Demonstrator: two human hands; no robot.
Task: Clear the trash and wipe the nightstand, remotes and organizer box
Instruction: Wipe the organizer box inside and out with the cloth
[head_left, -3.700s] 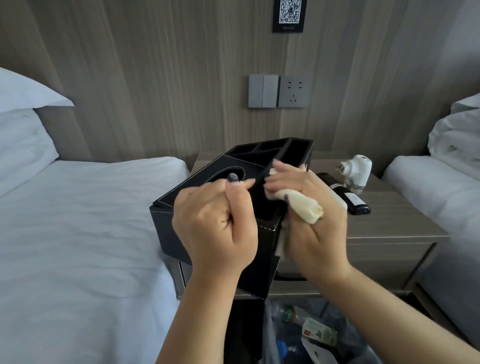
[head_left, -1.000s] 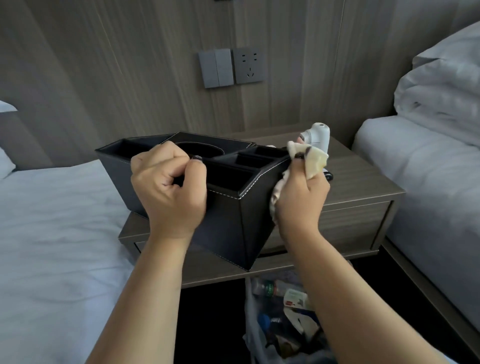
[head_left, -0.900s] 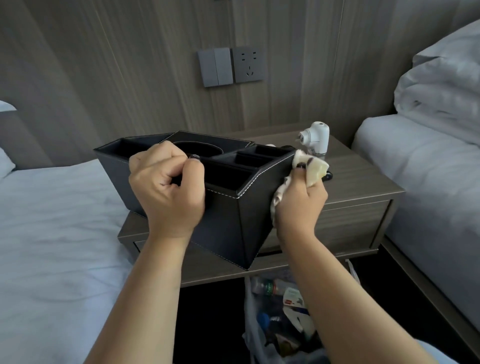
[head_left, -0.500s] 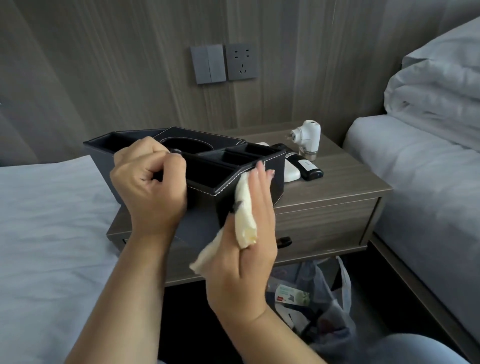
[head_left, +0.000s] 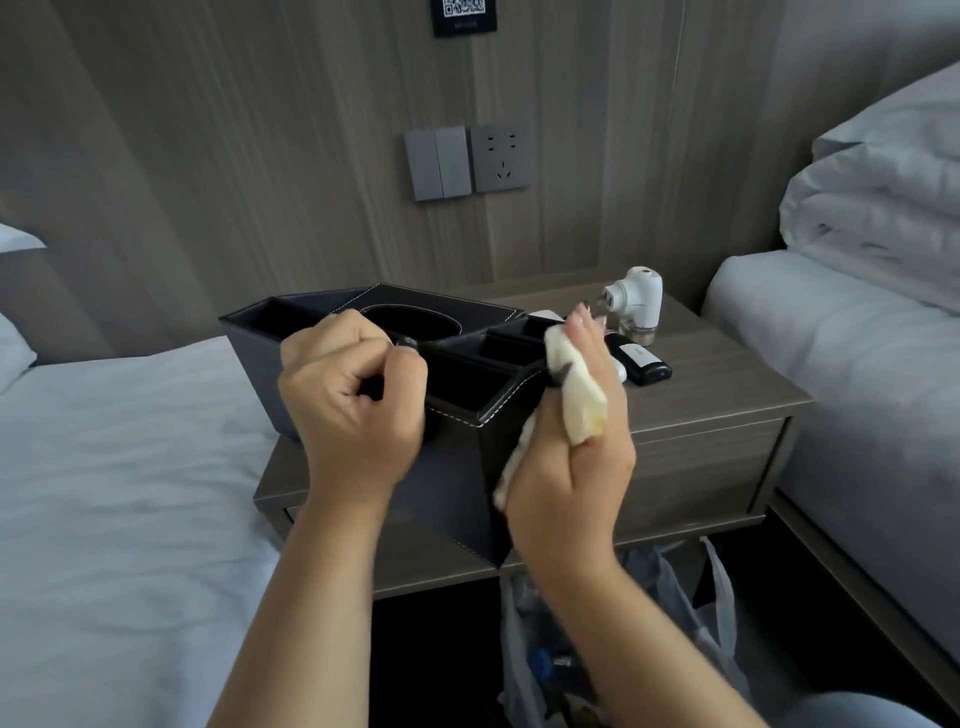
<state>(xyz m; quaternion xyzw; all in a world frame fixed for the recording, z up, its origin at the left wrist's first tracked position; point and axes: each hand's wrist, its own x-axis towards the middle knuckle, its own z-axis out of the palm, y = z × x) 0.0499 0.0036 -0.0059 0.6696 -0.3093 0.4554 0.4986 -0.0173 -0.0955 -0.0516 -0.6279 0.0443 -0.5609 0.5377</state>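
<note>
Wall QR sign (head_left: 464, 14) unreadable; remote (head_left: 638, 358) label w/ illegible print.

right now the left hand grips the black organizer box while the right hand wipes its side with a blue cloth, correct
Not quite: the cloth is cream-white, not blue, as the head view shows. The rest holds: the left hand grips the black organizer box while the right hand wipes its side.

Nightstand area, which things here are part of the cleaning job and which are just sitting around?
Part of the job: organizer box, cloth, black remote, nightstand, trash bag, left hand, right hand.

Just there: white plug-in device, wall socket, beds.
</note>
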